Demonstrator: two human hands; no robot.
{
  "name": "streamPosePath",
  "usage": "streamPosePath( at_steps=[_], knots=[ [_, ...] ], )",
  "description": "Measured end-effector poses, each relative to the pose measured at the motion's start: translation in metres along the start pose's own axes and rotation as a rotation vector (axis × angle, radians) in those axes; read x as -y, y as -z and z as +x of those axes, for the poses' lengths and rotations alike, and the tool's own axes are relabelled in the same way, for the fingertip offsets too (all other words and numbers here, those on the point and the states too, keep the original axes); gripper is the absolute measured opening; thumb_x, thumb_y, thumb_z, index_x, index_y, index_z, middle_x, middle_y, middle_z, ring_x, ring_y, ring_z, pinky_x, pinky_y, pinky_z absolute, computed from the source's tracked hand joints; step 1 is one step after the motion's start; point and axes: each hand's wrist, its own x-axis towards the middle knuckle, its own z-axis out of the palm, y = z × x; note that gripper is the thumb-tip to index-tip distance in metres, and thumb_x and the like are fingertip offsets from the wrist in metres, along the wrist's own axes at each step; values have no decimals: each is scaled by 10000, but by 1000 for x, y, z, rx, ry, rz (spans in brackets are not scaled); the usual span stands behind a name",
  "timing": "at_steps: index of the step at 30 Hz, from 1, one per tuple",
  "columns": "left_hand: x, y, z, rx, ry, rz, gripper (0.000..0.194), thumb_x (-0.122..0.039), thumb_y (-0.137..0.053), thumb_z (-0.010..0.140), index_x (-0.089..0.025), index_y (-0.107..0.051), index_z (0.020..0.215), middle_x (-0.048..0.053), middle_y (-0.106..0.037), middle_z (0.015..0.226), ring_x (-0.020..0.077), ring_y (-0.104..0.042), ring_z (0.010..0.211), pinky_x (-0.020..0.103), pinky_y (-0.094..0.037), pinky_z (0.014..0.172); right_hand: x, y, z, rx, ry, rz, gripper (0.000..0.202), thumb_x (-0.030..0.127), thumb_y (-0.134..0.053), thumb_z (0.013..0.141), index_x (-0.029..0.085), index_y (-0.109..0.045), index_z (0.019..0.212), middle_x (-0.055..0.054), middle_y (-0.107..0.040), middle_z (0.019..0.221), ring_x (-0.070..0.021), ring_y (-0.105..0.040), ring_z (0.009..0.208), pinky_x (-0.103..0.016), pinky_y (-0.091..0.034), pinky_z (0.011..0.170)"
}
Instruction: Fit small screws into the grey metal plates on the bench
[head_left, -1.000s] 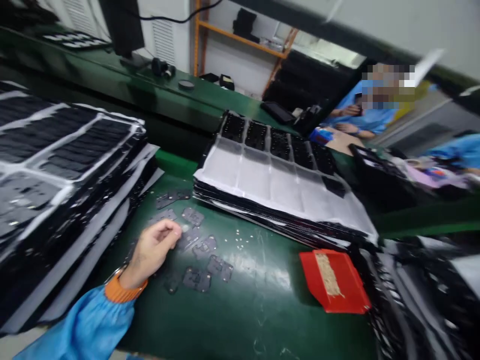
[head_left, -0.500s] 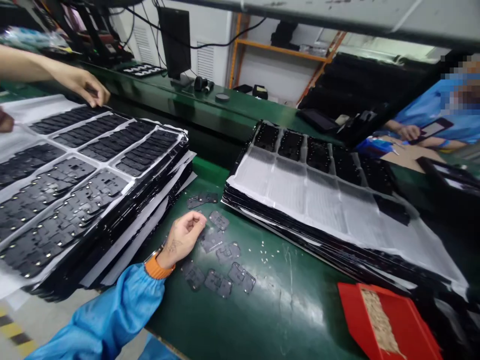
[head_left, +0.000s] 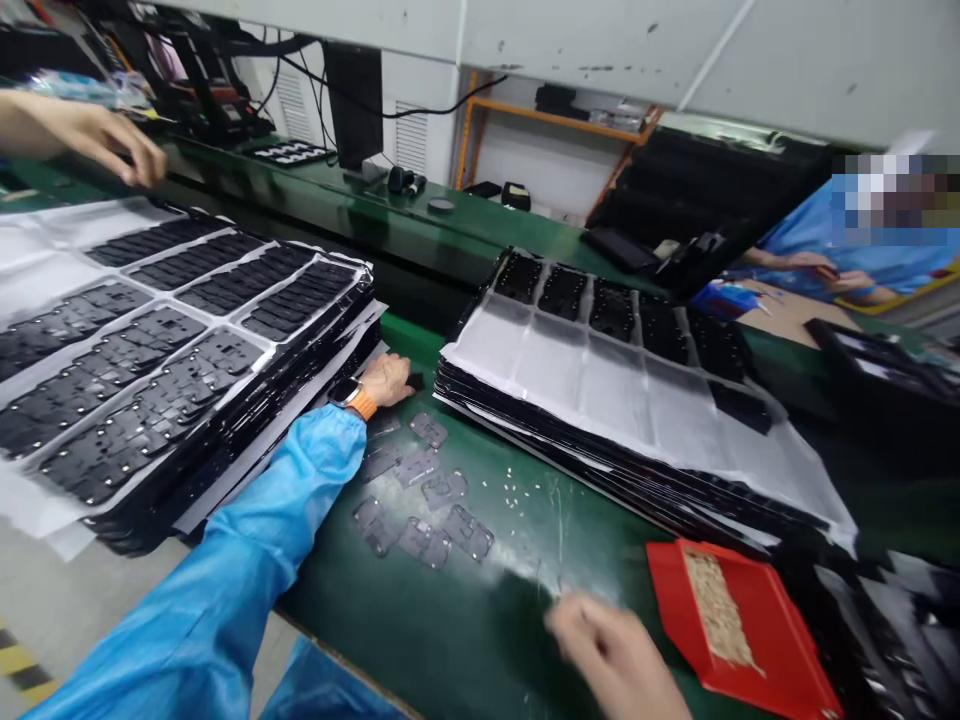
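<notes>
Several small dark flat plates [head_left: 444, 488] lie loose on the green table [head_left: 480, 640], with tiny metal bits [head_left: 517, 490] scattered beside them. My left hand [head_left: 384, 380], in a blue sleeve with an orange watch band, reaches to the far end of the group. Its fingertips rest on a dark plate [head_left: 415, 382] in the gap between the two tray stacks; the grip is hidden. My right hand [head_left: 615, 655] is blurred low over the table's near edge, left of a red tray [head_left: 757, 655]. Its fingers are spread and nothing shows in it.
A tall stack of black trays [head_left: 172, 360] full of dark parts stands on the left, and another stack [head_left: 600, 380] under a clear sheet on the right. The red tray holds tan granules. Another person's hand [head_left: 112, 140] reaches in at far left; a co-worker in blue sits at far right.
My left hand moved away from the middle of the loose plates to the far plate between the stacks. My right hand has come into view at the bottom. The view shifted left.
</notes>
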Motion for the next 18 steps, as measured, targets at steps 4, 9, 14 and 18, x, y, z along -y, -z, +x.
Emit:
streamPosePath(
  at_steps=[4,9,14,18],
  knots=[
    [-16,28,-48,-34,-98,-99,200,-277,-604,873,-186,-518,717,-11,-490,644,137,-480,600,257,-366,612,15,-14,66,-51,82,110,411,492,-496,955,156,-600,743,23,-410,580,-120,-425,542,-244,-353,518],
    [-82,-28,-110,-161,5,-1021,356,-463,-466,967,-164,-533,785,12,-530,720,125,-508,655,233,-422,602,35,-52,109,8,256,606,462,402,-661,856,171,-518,1229,-82,-609,1002,-148,-598,746,-265,-532,622],
    [-113,-86,-122,67,77,-1263,413,-555,-535,923,-152,-539,831,-22,-482,640,89,-438,546,210,-368,501,26,-62,109,-125,146,720,241,386,-612,923,171,-510,887,14,-569,656,-104,-557,546,-218,-494,545],
    [-105,-88,-125,344,31,-1328,439,-602,-556,897,-166,-508,904,-39,-503,603,88,-453,492,206,-365,466,16,-49,108,-8,156,650,264,413,-592,935,150,-575,918,20,-542,650,-89,-515,481,-201,-441,462]
  ],
)
